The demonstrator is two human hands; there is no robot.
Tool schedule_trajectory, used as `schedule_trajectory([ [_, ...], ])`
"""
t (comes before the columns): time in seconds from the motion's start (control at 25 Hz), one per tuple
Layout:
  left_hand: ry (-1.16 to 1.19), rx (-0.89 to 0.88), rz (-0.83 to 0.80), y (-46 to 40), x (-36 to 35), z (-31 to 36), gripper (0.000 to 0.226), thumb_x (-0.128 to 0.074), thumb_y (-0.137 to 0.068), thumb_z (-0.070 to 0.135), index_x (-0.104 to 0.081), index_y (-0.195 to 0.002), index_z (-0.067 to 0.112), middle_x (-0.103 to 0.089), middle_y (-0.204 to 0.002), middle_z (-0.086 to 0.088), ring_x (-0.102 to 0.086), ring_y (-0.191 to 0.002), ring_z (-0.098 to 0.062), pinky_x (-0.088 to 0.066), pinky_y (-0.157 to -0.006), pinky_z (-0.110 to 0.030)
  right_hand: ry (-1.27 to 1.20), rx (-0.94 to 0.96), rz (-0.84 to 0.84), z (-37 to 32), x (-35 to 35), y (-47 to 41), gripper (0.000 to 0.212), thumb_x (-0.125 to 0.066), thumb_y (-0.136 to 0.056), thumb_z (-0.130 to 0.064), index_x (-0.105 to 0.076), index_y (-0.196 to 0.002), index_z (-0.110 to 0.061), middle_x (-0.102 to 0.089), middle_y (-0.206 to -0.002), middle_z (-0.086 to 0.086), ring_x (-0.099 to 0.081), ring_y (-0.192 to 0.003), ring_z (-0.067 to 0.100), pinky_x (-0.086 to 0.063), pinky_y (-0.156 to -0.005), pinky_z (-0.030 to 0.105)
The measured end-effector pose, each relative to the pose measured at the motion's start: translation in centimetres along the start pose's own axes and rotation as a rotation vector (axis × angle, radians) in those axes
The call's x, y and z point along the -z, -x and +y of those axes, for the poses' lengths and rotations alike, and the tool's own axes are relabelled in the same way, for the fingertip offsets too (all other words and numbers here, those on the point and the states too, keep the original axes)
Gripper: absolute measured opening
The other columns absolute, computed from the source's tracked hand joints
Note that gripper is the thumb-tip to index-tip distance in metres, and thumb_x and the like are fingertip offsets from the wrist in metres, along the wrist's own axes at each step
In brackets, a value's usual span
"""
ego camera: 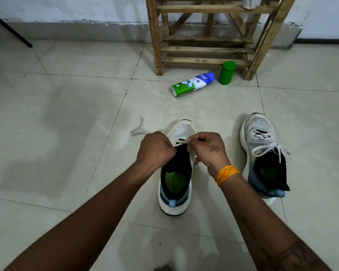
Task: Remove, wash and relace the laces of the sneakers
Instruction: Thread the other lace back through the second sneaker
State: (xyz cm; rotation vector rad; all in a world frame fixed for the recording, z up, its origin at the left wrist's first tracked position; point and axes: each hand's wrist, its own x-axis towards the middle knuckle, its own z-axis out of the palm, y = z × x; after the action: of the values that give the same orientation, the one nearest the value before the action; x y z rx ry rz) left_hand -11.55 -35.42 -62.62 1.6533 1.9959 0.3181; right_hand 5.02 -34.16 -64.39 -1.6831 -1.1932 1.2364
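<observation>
White mesh sneaker [181, 132] stands upright on the tiled floor [67, 133], toe pointing away, directly below the camera; green insole visible in its black-lined opening. Both hands are at its eyelet rows near the toe end. Left hand [155, 148] is curled at the left side of the tongue, gripping the lace [138, 128], whose free end trails out to the left across the floor. Right hand [208, 148] pinches a short section of the same lace at the right eyelets, fingers bent; an orange thread band [226, 174] sits on that wrist. Only the lowest crossings appear threaded; exact eyelet count cannot be told.

Second sneaker [262, 153] stands to the right, well apart from the first, fully laced and tied in a bow.

Beyond, a spray can [193, 84] lies on its side on the floor, a green cap [227, 72] upright just beside it, both in front of a wooden rack [204, 49] against the wall.
</observation>
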Motion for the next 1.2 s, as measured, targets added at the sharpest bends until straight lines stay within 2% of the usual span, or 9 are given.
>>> schedule_trajectory([
  [0.08, 0.095, 0.056, -0.025, -0.3, 0.3, -0.4, 0.013, -0.067, -0.07, 0.017, -0.075, -0.069, 0.007, -0.07, -0.065, -0.012, -0.07, -0.068, -0.029, -0.056, -0.061, -0.041, -0.045, -0.066, -0.019, 0.1, -0.6, -0.1, 0.019, -0.075, -0.083, -0.014, -0.074, -0.064, -0.017, -0.066, -0.059, -0.001, -0.055, -0.05, 0.015, -0.047, -0.053, 0.031],
  [0.2, 0.455, 0.22, -0.009, -0.2, 0.5, -0.9, 0.013, -0.071, -0.074, 0.003, -0.077, -0.068, 0.012, -0.072, -0.063, -0.006, -0.069, -0.059, -0.024, -0.057, -0.051, -0.033, -0.053, -0.094, -0.04, 0.2, -1.7, -0.1, 0.018, -0.076, -0.08, -0.016, -0.074, -0.062, -0.017, -0.062, -0.054, -0.003, -0.053, -0.049, 0.017, -0.043, -0.054, 0.029],
  [0.28, 0.649, 0.304, -0.006, 0.1, 0.6, -1.3, 0.013, -0.075, -0.077, -0.001, -0.078, -0.074, 0.011, -0.072, -0.066, -0.006, -0.068, -0.06, -0.02, -0.054, -0.052, -0.027, 0.024, -0.082, -0.032, 0.3, -2.5, 0.0, 0.014, -0.075, -0.076, -0.024, -0.075, -0.063, -0.019, -0.066, -0.057, -0.004, -0.062, -0.058, 0.02, -0.05, -0.059, 0.033],
  [0.36, 0.725, 0.319, -0.019, 0.1, 0.5, -1.5, 0.011, -0.077, -0.078, -0.002, -0.078, -0.076, 0.009, -0.073, -0.068, -0.006, -0.068, -0.061, -0.019, -0.053, -0.054, -0.027, 0.103, -0.054, -0.021, 0.4, -3.1, 0.3, 0.012, -0.073, -0.075, -0.028, -0.076, -0.067, -0.02, -0.071, -0.064, -0.004, -0.07, -0.07, 0.021, -0.058, -0.069, 0.036],
  [0.56, 0.738, 0.265, -0.01, 0.3, 0.4, -1.6, 0.01, -0.081, -0.078, 0.001, -0.079, -0.081, 0.01, -0.074, -0.068, -0.004, -0.068, -0.057, -0.013, -0.052, -0.052, -0.023, 0.136, -0.053, -0.004, 0.4, -3.8, 0.4, 0.015, -0.07, -0.079, -0.028, -0.077, -0.072, -0.017, -0.073, -0.069, 0.0, -0.071, -0.074, 0.023, -0.06, -0.074, 0.039],
  [0.88, 0.673, 0.174, 0.032, 0.8, 0.1, -1.5, 0.012, -0.08, -0.08, 0.007, -0.082, -0.079, 0.019, -0.076, -0.07, -0.001, -0.068, -0.06, -0.009, -0.052, -0.053, -0.021, 0.18, -0.027, 0.134, 0.0, -4.8, 1.2, 0.022, -0.065, -0.08, -0.023, -0.071, -0.069, -0.005, -0.065, -0.07, 0.017, -0.064, -0.075, 0.036, -0.053, -0.065, 0.038],
  [1.04, 0.676, 0.171, 0.034, 0.8, -0.1, -1.9, 0.01, -0.08, -0.08, 0.007, -0.083, -0.084, 0.016, -0.077, -0.074, -0.002, -0.072, -0.066, -0.013, -0.054, -0.057, -0.024, 0.229, 0.004, 0.108, 0.2, -4.9, 1.3, 0.026, -0.065, -0.079, -0.024, -0.067, -0.067, -0.002, -0.062, -0.068, 0.019, -0.061, -0.073, 0.038, -0.05, -0.061, 0.038],
  [1.2, 0.677, 0.158, 0.033, 0.6, -0.4, -2.1, 0.009, -0.079, -0.081, 0.008, -0.083, -0.085, 0.015, -0.077, -0.074, -0.001, -0.071, -0.065, -0.01, -0.054, -0.056, -0.023, 0.277, 0.049, 0.126, 0.2, -5.2, 1.5, 0.026, -0.064, -0.079, -0.022, -0.065, -0.063, -0.002, -0.059, -0.061, 0.018, -0.058, -0.067, 0.037, -0.048, -0.059, 0.039],
])
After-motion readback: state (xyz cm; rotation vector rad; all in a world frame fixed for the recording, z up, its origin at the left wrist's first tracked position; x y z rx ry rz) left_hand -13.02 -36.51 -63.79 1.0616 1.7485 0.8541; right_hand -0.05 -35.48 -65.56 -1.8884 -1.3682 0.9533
